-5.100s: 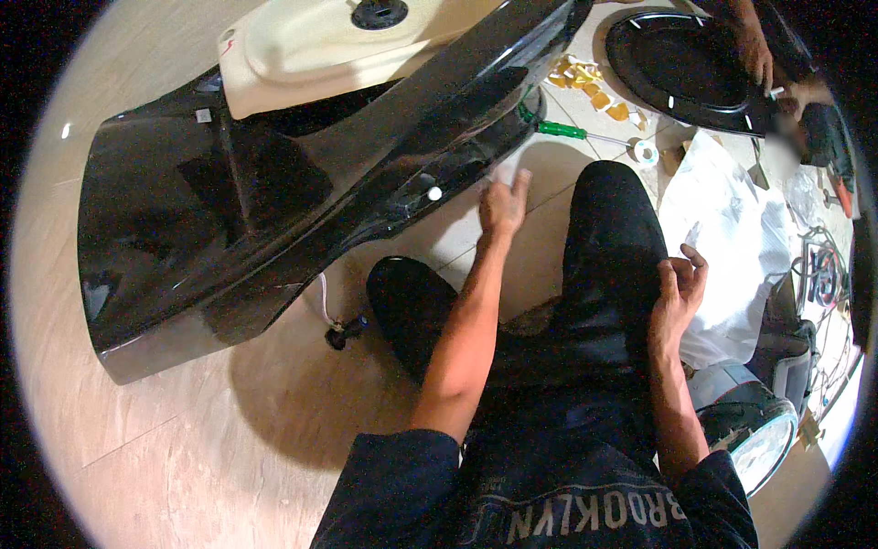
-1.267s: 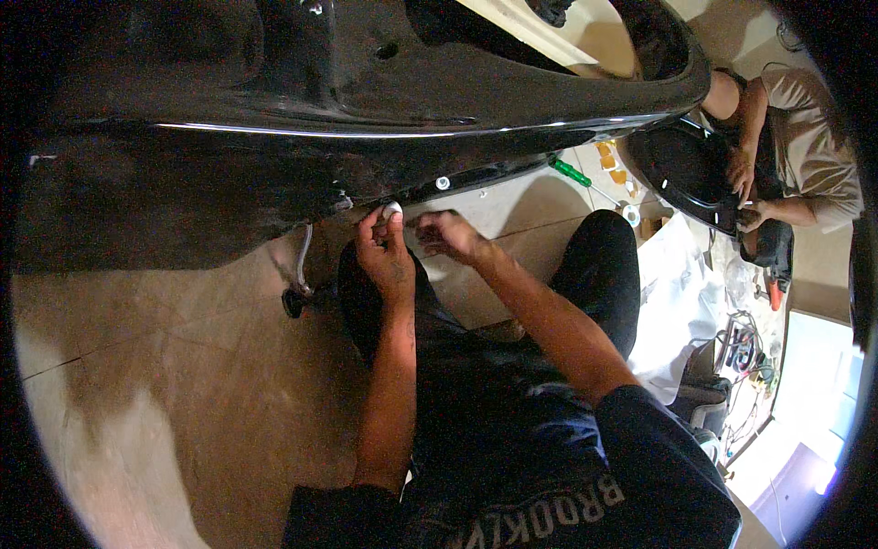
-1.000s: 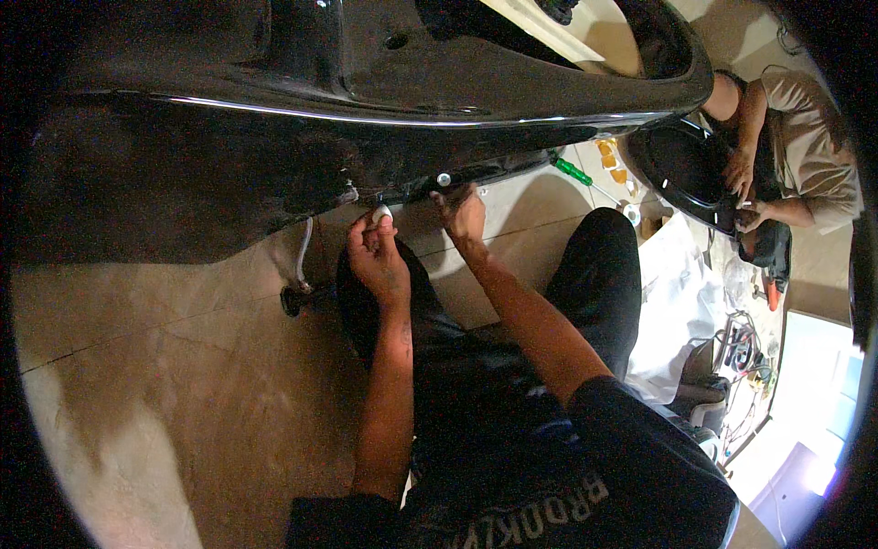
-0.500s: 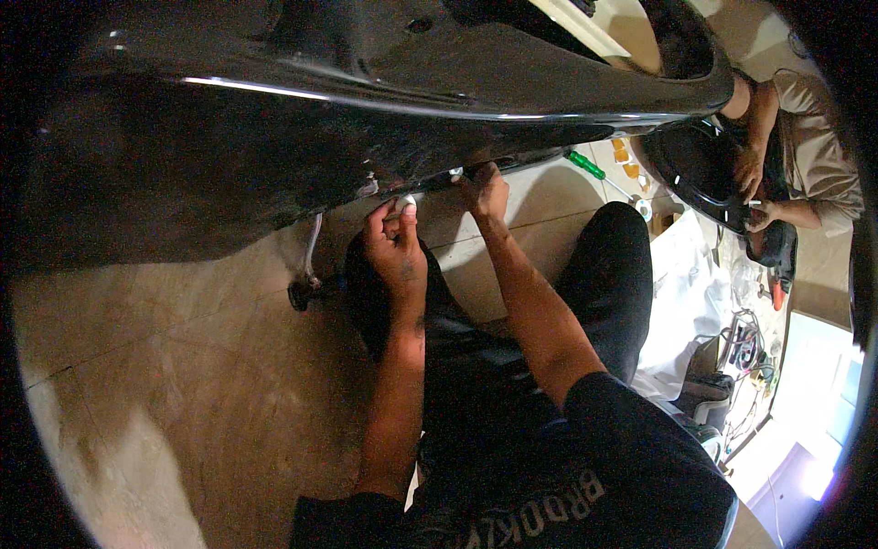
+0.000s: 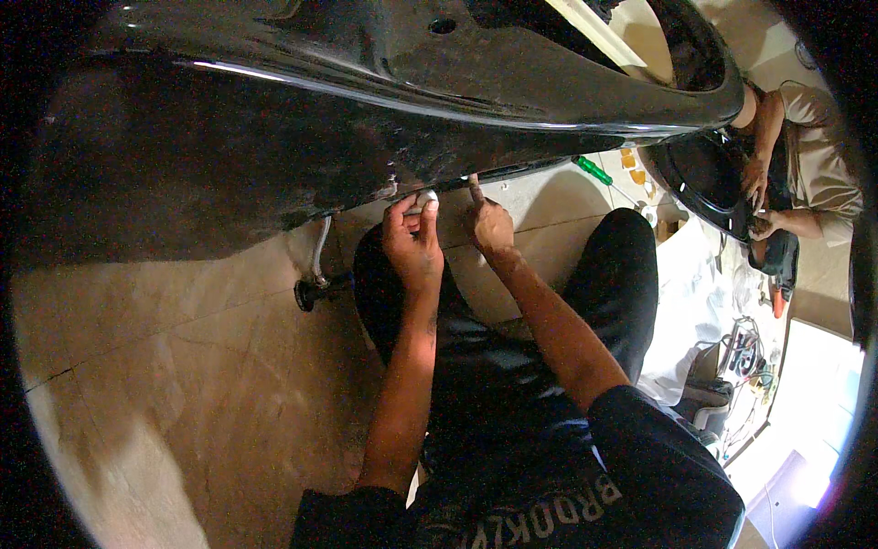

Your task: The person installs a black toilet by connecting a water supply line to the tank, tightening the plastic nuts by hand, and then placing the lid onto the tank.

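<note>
Across the upper half of the view lies a large, glossy black, curved body point(image 5: 302, 137) with a long rounded ridge. Just below its lower edge, my left hand point(image 5: 413, 242) is closed, pinching a small white piece point(image 5: 425, 198) between thumb and fingers; its exact kind does not show. Beside it, my right hand point(image 5: 492, 227) reaches up with the index finger stretched out to the black body's underside. The other fingers of that hand are curled, and nothing shows in them. The fingertip meets a small bright spot at the edge.
Left of my knee, a pale hose point(image 5: 322, 247) runs down to a dark fitting point(image 5: 306, 295). A green-handled screwdriver point(image 5: 594, 170) lies on the tiled floor. At right, a co-worker's hands point(image 5: 757, 188) are on a black rounded part point(image 5: 700, 178). White sheeting point(image 5: 681, 311) and tangled cables point(image 5: 745, 346) lie nearer.
My right hand has drawn down slightly from the edge, and its index finger now points up. My left hand keeps its pinch on the white piece. The whole view has shifted a little.
</note>
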`<move>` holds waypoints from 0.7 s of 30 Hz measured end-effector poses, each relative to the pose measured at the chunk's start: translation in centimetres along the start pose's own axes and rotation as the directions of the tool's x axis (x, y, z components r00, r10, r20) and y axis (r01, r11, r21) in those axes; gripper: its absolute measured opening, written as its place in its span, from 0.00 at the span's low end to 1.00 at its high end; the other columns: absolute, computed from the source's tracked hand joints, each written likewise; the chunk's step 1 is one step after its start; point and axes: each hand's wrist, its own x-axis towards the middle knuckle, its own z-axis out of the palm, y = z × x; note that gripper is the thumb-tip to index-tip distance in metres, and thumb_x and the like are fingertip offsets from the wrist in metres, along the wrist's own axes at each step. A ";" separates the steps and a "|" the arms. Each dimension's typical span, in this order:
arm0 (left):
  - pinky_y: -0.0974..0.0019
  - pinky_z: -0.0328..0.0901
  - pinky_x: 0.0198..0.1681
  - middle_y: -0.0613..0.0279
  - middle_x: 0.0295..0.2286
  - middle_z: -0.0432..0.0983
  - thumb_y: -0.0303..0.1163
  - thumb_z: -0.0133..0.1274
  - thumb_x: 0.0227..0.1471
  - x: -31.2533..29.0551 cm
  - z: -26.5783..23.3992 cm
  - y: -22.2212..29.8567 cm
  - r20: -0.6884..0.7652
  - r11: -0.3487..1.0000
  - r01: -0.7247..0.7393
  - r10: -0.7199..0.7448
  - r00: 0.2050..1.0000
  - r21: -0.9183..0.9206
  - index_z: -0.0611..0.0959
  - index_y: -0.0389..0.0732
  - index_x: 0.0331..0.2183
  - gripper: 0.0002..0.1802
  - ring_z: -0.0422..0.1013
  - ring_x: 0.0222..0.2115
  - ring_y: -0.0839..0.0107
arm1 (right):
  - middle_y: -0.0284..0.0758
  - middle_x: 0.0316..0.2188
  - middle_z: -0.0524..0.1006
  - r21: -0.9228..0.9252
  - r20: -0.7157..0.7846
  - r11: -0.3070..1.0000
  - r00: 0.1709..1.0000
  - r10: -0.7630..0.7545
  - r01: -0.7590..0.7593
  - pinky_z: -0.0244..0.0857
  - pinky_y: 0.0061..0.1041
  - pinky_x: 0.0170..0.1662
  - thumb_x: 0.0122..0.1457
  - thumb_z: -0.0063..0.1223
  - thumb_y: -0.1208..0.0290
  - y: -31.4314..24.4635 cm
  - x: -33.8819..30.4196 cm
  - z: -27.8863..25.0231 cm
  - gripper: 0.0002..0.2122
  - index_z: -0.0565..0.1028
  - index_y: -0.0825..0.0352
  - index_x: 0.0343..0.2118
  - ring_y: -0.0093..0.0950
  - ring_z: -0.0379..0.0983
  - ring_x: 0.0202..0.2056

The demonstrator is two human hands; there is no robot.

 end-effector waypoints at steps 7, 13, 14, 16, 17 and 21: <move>0.69 0.67 0.34 0.58 0.31 0.77 0.35 0.59 0.50 1.6 3.6 -1.1 0.078 0.999 0.040 -0.040 0.996 0.002 0.78 0.35 0.37 0.15 0.73 0.29 0.70 | 0.49 0.32 0.77 -0.308 0.205 0.933 0.971 -0.126 0.186 0.69 0.44 0.38 0.54 0.47 0.68 -0.8 0.5 -4.0 0.18 0.71 0.70 0.47 0.48 0.75 0.33; 0.69 0.67 0.36 0.59 0.29 0.78 0.35 0.59 0.49 3.4 6.8 -7.8 0.146 0.984 0.025 -0.051 0.988 0.176 0.80 0.34 0.36 0.15 0.74 0.31 0.72 | 0.45 0.34 0.78 0.026 0.399 0.977 0.894 -0.204 0.211 0.70 0.36 0.40 0.54 0.49 0.70 1.1 -7.9 -12.2 0.09 0.77 0.70 0.31 0.40 0.77 0.35; 0.69 0.67 0.36 0.59 0.29 0.78 0.34 0.60 0.49 3.6 7.2 -9.3 0.158 0.996 0.016 -0.029 0.987 0.082 0.80 0.33 0.36 0.15 0.73 0.30 0.73 | 0.43 0.32 0.78 0.248 0.333 0.964 0.926 -0.180 0.098 0.69 0.33 0.39 0.53 0.51 0.72 2.1 -9.8 -14.5 0.08 0.76 0.71 0.31 0.36 0.76 0.34; 0.69 0.66 0.35 0.59 0.28 0.78 0.32 0.60 0.49 4.3 7.6 -11.8 0.133 0.981 0.098 -0.076 0.988 -0.167 0.80 0.32 0.36 0.14 0.72 0.29 0.73 | 0.42 0.31 0.79 0.438 0.096 0.899 0.995 -0.025 -0.020 0.68 0.29 0.39 0.51 0.53 0.77 4.2 -13.6 -17.8 0.07 0.76 0.72 0.33 0.32 0.76 0.33; 0.69 0.66 0.35 0.59 0.28 0.78 0.32 0.60 0.49 4.4 8.4 -11.9 0.154 0.982 0.102 -0.078 0.985 -0.157 0.80 0.32 0.36 0.14 0.72 0.29 0.73 | 0.43 0.32 0.79 0.401 -0.090 0.913 0.989 0.116 -0.071 0.68 0.29 0.41 0.49 0.53 0.80 5.9 -15.4 -19.2 0.08 0.76 0.72 0.34 0.32 0.76 0.34; 0.66 0.67 0.35 0.56 0.28 0.79 0.29 0.60 0.49 4.5 8.9 -11.5 0.115 0.991 -0.077 0.064 0.991 0.112 0.80 0.31 0.33 0.11 0.74 0.29 0.70 | 0.39 0.29 0.78 0.498 -0.469 0.817 0.703 0.535 -0.289 0.66 0.26 0.39 0.55 0.52 0.74 11.4 -20.0 -22.3 0.06 0.76 0.71 0.33 0.27 0.74 0.32</move>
